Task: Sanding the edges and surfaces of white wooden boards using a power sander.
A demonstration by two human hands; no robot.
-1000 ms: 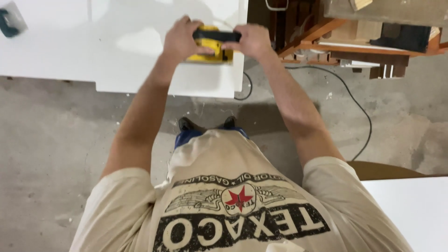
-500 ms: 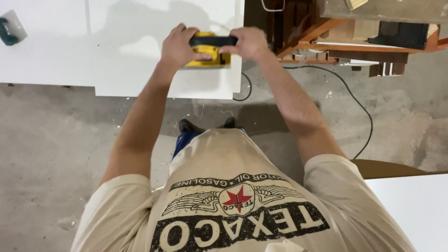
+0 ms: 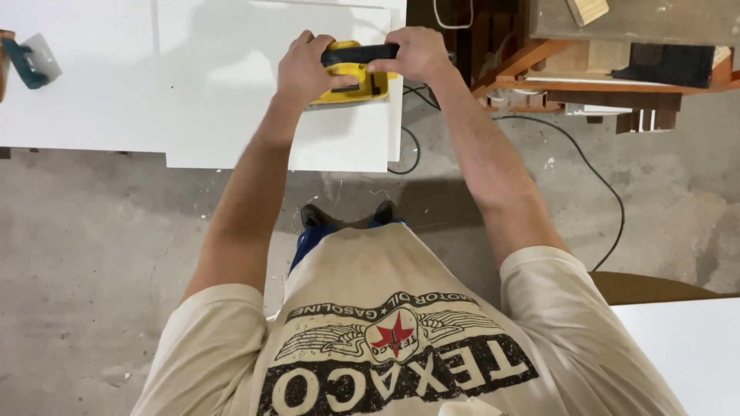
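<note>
A large flat white panel (image 3: 231,100) fills the upper left, resting above a grey concrete floor (image 3: 100,262). At twelve o'clock, near the panel's right edge, sits a yellow and black handheld power sander (image 3: 351,73), its black cord (image 3: 593,177) trailing toward three o'clock. Compared with a second ago, the sander has edged slightly right along the panel, so the sanding pass looks underway. The left hand (image 3: 304,69) wraps its rear, fingers curled tight. The right hand (image 3: 416,54) clamps the black top handle, fingers pressed together.

yellow sander (image 3: 351,81) on white panel (image 3: 231,92)
</note>
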